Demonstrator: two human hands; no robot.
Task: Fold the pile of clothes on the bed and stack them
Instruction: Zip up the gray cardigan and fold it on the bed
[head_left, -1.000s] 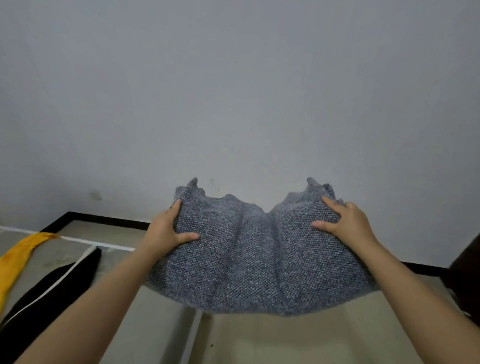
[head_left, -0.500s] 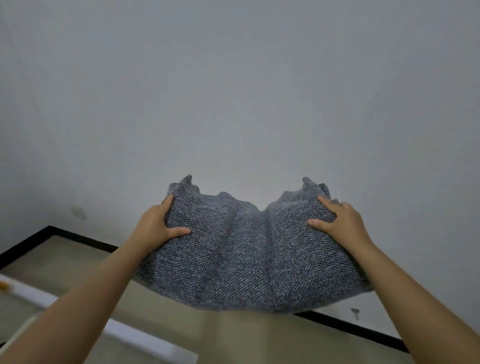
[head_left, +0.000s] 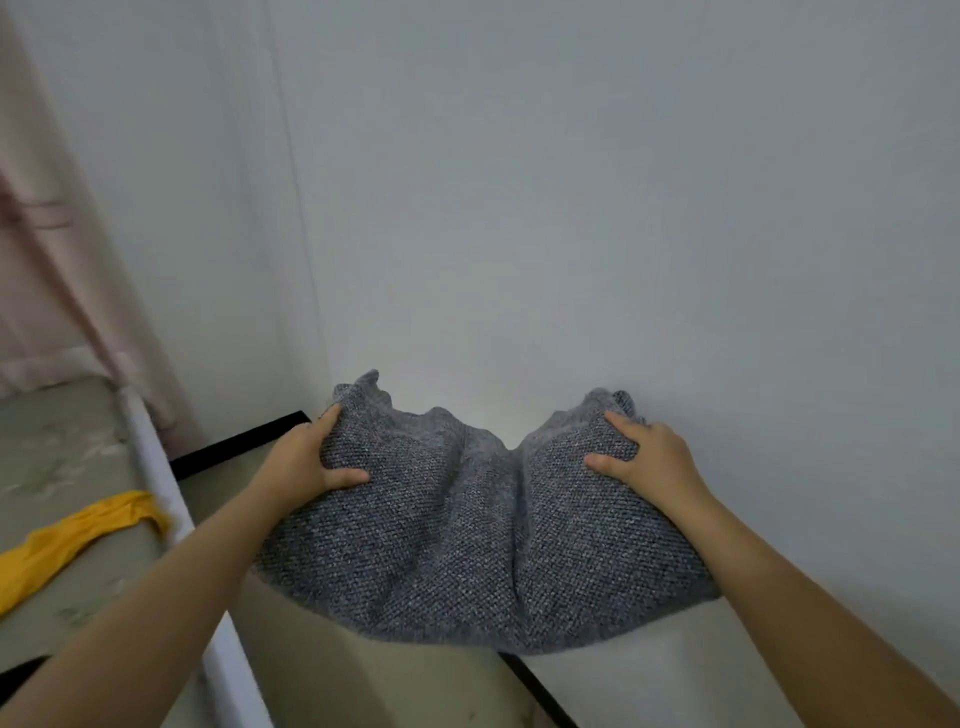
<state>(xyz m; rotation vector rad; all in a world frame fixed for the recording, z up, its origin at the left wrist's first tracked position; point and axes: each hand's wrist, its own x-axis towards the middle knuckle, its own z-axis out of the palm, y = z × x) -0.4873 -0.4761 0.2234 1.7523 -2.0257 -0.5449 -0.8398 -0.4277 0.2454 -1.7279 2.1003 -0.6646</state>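
Note:
A grey knitted garment (head_left: 467, 540) hangs in the air in front of me, sagging in the middle between my hands. My left hand (head_left: 306, 462) grips its upper left corner, thumb pressed on the front. My right hand (head_left: 644, 457) grips the upper right corner the same way. The cloth's lower edge droops above the floor by the wall. On the bed (head_left: 62, 467) at the left lies a yellow garment (head_left: 67, 540).
A white bed rail (head_left: 171, 514) runs along the mattress edge. A pink curtain (head_left: 57, 249) hangs at the far left. A plain wall (head_left: 571, 208) with a black skirting strip (head_left: 234, 441) stands straight ahead. A dark item shows at the lower left edge.
The view has swung to the right, so the bed edge, curtain and yellow garment now sit at the left. Both hands keep the same hold on the grey garment.

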